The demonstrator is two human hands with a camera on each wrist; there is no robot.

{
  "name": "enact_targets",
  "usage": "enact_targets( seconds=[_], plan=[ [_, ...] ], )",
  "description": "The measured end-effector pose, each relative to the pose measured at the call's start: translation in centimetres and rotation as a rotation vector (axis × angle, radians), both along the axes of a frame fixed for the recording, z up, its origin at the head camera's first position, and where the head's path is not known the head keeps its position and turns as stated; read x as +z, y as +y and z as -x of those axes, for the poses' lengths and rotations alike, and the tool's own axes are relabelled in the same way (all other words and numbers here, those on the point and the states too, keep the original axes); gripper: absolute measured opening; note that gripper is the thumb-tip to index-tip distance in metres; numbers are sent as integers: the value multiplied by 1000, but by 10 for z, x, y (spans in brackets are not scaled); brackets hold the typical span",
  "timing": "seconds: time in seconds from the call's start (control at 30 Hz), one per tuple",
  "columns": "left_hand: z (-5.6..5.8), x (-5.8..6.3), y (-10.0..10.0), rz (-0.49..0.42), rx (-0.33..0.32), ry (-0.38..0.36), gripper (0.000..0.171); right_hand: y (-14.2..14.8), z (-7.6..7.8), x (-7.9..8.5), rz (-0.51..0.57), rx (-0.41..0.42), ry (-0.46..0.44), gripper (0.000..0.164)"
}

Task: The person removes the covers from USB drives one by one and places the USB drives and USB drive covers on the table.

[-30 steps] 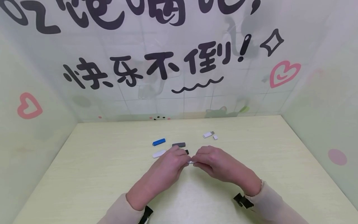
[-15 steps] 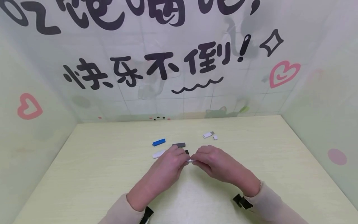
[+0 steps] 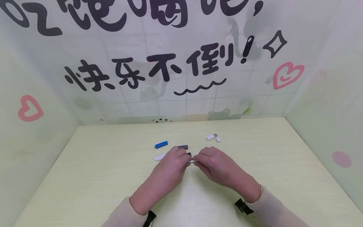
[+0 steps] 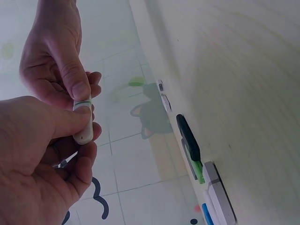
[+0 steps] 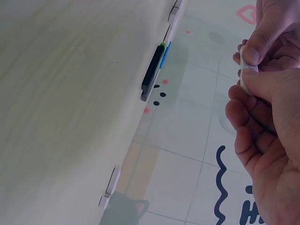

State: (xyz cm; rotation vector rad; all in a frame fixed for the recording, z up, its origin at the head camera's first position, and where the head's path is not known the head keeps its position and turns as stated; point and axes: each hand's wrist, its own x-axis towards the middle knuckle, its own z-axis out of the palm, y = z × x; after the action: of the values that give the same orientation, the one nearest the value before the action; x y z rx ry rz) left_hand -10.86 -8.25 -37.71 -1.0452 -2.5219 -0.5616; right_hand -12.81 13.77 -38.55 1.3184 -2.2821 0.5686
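Observation:
My two hands meet over the table, pinching one small white USB flash drive at its two ends. The left hand has thumb and fingers on the rounded body. At the other end, the right hand pinches between thumb and bent forefinger, right by a seam that runs across the drive. In the head view only a sliver of white shows between the fingertips. Both thumbs lie along the drive in the right wrist view, and the fingers behind hide its far side.
Beyond the hands lie a blue flash drive, a grey one, a white one and a black one, partly covered by the left hand. Farther right, a white drive with bare plug lies beside its cap.
Both hands have shifted slightly forward and to the left together, still pinching the white flash drive. The drives on the table have not moved.

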Motion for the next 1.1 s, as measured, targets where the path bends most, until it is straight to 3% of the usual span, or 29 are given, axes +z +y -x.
enact_targets(
  seconds=[0.2, 0.77, 1.1],
  plan=[
    [-1, 1, 0, 6, -4, 8, 12, 0, -1, 0, -1, -9, -4, 16],
    [0, 2, -1, 11, -64, 20, 14, 9, 4, -1, 37, 122, -97, 9],
    [1, 2, -2, 28, -71, -10, 19, 10, 6, 0, 15, 122, -106, 17]
  ],
)
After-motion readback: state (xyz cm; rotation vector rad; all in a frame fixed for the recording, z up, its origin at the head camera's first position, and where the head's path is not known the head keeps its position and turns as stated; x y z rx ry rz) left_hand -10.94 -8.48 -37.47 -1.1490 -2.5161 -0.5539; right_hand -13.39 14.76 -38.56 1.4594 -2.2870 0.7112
